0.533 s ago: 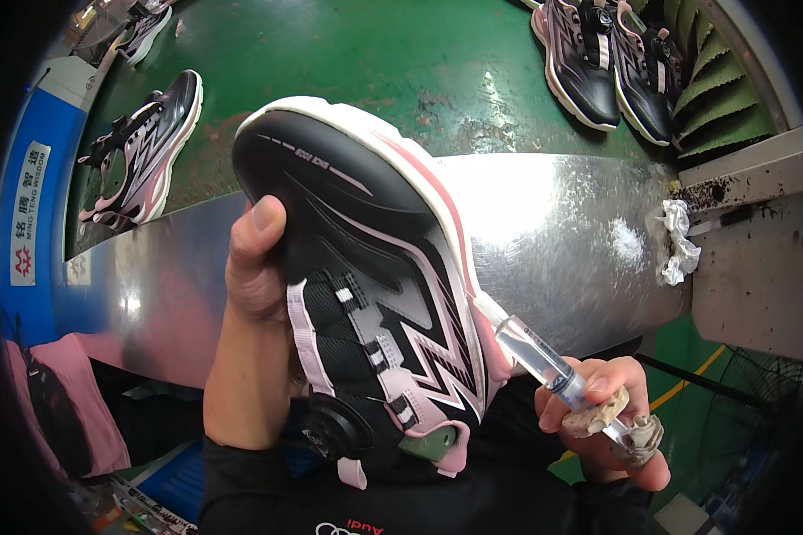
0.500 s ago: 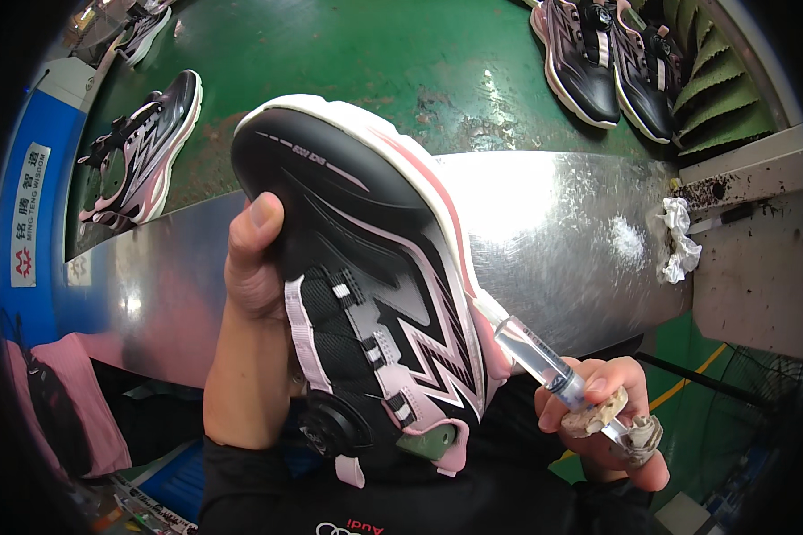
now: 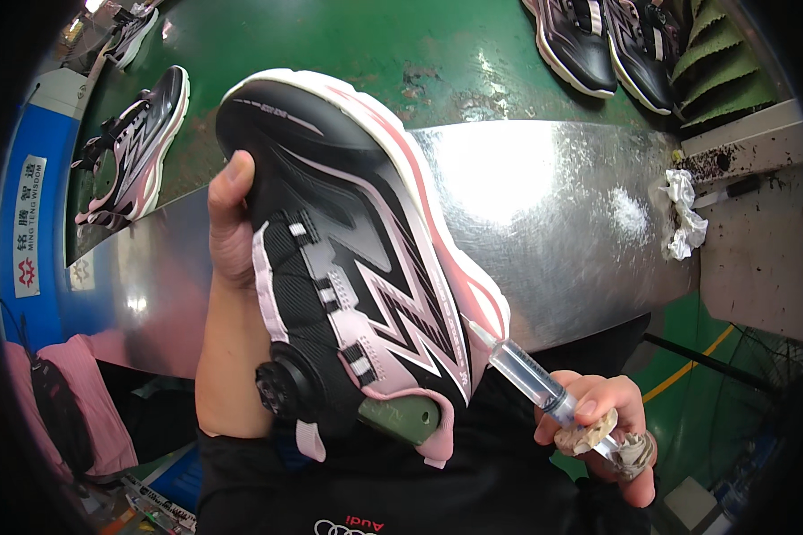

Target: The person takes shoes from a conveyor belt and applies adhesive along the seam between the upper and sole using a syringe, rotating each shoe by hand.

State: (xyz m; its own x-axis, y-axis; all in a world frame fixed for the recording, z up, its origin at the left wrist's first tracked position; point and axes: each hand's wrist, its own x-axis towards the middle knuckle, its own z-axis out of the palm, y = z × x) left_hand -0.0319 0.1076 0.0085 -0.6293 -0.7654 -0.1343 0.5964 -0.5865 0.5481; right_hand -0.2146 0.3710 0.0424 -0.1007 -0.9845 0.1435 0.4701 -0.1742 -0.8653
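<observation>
My left hand (image 3: 234, 227) grips a black and pink sneaker (image 3: 348, 223) near its toe; the thumb shows and the other fingers are hidden behind the shoe. The sneaker is tilted with its side toward me, toe up and left. A dark green shoe last (image 3: 401, 417) fills its collar. Closed around a clear plastic syringe (image 3: 528, 374) is my right hand (image 3: 602, 415). The syringe's narrow tip meets the seam between upper and pink-white sole near the heel. Beige wrapping covers the syringe's finger grip and plunger end.
Another sneaker (image 3: 143, 147) lies on the green belt (image 3: 357, 40) at left, one more beyond it. A pair of sneakers (image 3: 584, 49) sits at far right beside green flaps (image 3: 723, 67). Crumpled white paper (image 3: 684, 214) lies on the metal plate's (image 3: 580, 267) right edge.
The sneaker has shifted left and tilted slightly, with my left hand on it. The syringe tip has moved along the sole seam toward the heel.
</observation>
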